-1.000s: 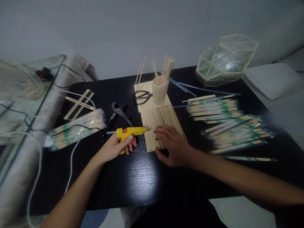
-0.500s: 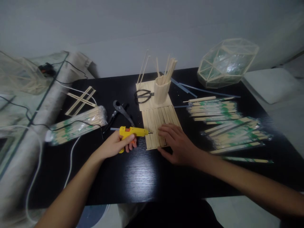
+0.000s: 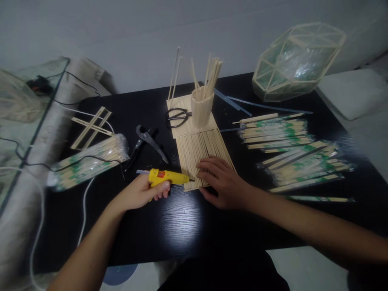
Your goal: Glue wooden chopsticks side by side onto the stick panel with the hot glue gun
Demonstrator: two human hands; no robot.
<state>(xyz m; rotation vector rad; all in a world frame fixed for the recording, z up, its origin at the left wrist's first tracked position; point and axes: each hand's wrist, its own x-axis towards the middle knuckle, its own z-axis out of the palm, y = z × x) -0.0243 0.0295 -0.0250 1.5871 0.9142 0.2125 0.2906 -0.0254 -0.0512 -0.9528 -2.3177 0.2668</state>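
My left hand (image 3: 145,190) is wrapped round the handle of a yellow glue gun (image 3: 169,177), whose nozzle points right over the near edge of a mat of pale wooden sticks (image 3: 194,151). A glue stick (image 3: 142,171) pokes out of the gun's back. On the mat's near right part lies my right hand (image 3: 222,182), fingers spread over the sticks. Behind this mat is a smooth wooden panel (image 3: 183,129), bearing black-handled scissors (image 3: 177,117) and a wooden cup (image 3: 201,111) full of loose sticks.
Pliers (image 3: 148,141) lie left of the mat. Wrapped chopsticks (image 3: 275,133) are piled at the right, and a bag of chopsticks (image 3: 91,163) lies left, crossed by a black cable. A faceted stick-framed shape (image 3: 298,62) stands at the back right of the black table (image 3: 242,230).
The glue gun's back end has dropped slightly, and its nozzle now sits lower, close to the mat's near edge. My right hand stays on the mat. The whole view has shifted a little.
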